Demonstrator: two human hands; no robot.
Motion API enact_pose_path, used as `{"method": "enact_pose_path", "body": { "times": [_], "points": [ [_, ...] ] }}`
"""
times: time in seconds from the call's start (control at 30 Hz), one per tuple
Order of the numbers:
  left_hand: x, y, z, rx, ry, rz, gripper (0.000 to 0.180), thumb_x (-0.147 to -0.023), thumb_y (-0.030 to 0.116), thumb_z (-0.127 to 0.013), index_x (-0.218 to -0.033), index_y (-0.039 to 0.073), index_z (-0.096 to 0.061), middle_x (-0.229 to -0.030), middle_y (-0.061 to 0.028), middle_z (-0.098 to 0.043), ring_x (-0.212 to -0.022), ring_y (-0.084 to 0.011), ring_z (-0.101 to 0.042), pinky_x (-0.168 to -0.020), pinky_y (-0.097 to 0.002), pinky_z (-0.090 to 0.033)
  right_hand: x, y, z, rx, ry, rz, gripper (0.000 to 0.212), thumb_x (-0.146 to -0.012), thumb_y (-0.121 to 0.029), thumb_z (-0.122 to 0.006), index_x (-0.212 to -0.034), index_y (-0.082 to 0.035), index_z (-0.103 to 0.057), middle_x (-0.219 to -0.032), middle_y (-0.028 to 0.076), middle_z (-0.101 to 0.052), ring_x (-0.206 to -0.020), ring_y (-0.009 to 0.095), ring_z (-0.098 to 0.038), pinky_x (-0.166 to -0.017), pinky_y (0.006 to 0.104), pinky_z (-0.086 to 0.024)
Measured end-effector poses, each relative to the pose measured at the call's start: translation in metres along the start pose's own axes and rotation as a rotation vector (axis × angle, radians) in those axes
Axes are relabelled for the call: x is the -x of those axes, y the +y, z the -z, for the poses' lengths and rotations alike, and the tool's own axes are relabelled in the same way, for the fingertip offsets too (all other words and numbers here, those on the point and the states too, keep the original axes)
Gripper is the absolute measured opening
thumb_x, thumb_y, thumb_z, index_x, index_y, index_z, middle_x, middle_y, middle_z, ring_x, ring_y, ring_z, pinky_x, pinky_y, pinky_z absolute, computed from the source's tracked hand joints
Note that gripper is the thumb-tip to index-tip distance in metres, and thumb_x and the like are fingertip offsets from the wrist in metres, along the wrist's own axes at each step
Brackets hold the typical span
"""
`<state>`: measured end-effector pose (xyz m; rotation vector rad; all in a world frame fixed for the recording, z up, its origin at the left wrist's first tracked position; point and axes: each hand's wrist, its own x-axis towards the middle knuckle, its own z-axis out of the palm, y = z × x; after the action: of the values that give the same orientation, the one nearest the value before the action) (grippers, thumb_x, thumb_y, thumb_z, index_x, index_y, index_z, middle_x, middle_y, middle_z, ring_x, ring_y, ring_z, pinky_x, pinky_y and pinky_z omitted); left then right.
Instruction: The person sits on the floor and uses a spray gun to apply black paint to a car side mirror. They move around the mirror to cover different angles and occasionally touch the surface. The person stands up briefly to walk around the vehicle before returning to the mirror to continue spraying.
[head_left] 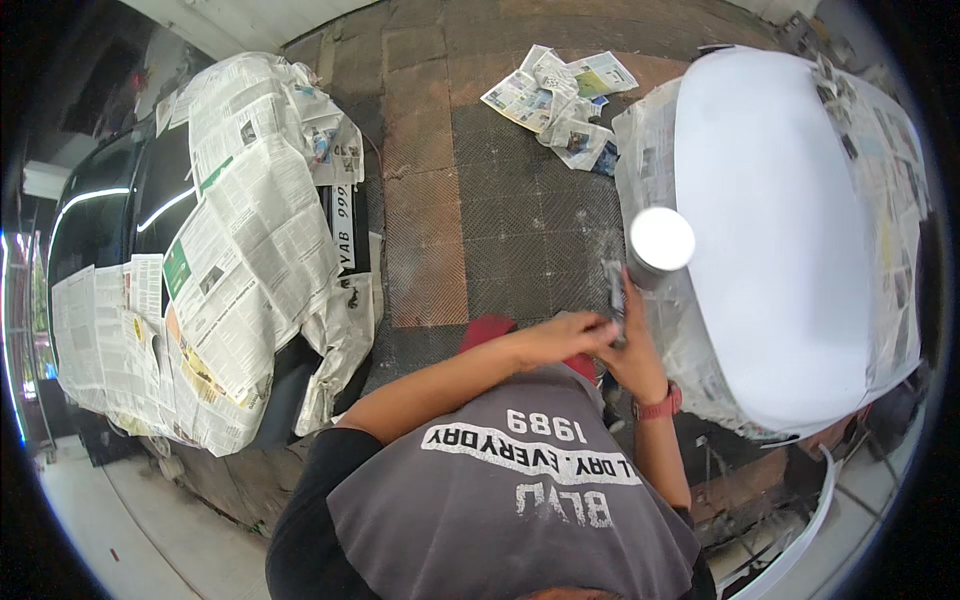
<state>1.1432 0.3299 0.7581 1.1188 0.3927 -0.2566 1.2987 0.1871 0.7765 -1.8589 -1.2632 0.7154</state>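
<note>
My right hand (637, 350), a red watch on its wrist, is wrapped round a spray gun. On top of the spray gun is a dark cup with a round white top (662, 239); much of the gun's body is hidden by my fingers. My left hand (567, 338) reaches across to the gun's near side. Its fingers are drawn together and slightly blurred beside my right hand, and what they pinch is hidden. Right beside the cup lies a large smooth white panel (775, 230), with masking newspaper (645, 140) along its edges.
To the left stands a dark car (100, 215), its front largely draped in newspaper (250, 250). Crumpled newspaper sheets (565, 105) lie on the ribbed tile floor (520, 220) ahead. A curved white strip (800, 540) is at the lower right.
</note>
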Motion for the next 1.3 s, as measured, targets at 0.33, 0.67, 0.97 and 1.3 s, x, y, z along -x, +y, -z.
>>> {"method": "enact_pose_path", "body": {
  "times": [0.33, 0.67, 0.97, 1.3],
  "points": [
    [-0.082, 0.119, 0.201, 0.598, 0.411, -0.108, 0.074, -0.108, 0.048, -0.07, -0.158, -0.002, -0.048, -0.141, -0.0115, -0.065, -0.13, -0.0215, -0.064, -0.114, -0.0394, -0.048, -0.315, -0.016, -0.012, -0.085, -0.41, 0.034, 0.117, -0.084, -0.023, -0.094, -0.175, -0.004, -0.024, -0.173, 0.031, -0.03, -0.159, 0.048, -0.037, -0.127, 0.0515, -0.041],
    [-0.098, 0.309, 0.491, 0.554, 0.677, -0.223, 0.064, -0.107, 0.051, -0.071, -0.151, 0.008, -0.056, -0.144, -0.0063, -0.065, -0.138, -0.0197, -0.059, -0.115, -0.0485, -0.045, -0.488, 0.126, -0.009, -0.312, -0.528, -0.553, 0.092, -0.1, -0.034, -0.083, -0.172, -0.004, -0.034, -0.171, 0.024, -0.046, -0.156, 0.038, -0.048, -0.129, 0.0457, -0.037],
    [-0.142, 0.49, 0.713, 0.521, 0.589, -0.432, 0.059, -0.112, 0.042, -0.065, -0.154, 0.003, -0.053, -0.149, -0.0098, -0.065, -0.136, -0.0226, -0.063, -0.11, -0.0462, -0.052, -0.695, 0.285, -0.079, 0.014, -0.375, -0.658, 0.058, -0.114, -0.042, -0.062, -0.154, -0.001, -0.062, -0.149, 0.023, -0.068, -0.14, 0.03, -0.063, -0.118, 0.0429, -0.047],
    [-0.179, 0.701, 0.937, 0.729, 0.723, -0.756, 0.042, -0.113, 0.045, -0.054, -0.114, 0.005, -0.069, -0.147, -0.0235, -0.065, -0.134, -0.0407, -0.067, -0.109, -0.0576, -0.057, -1.0, 0.203, 0.007, -0.029, -0.449, -0.628, 0.046, -0.113, -0.048, -0.063, -0.087, -0.011, -0.074, -0.072, -0.002, -0.063, -0.068, 0.012, -0.059, -0.066, 0.0321, -0.047]
  ]
}}
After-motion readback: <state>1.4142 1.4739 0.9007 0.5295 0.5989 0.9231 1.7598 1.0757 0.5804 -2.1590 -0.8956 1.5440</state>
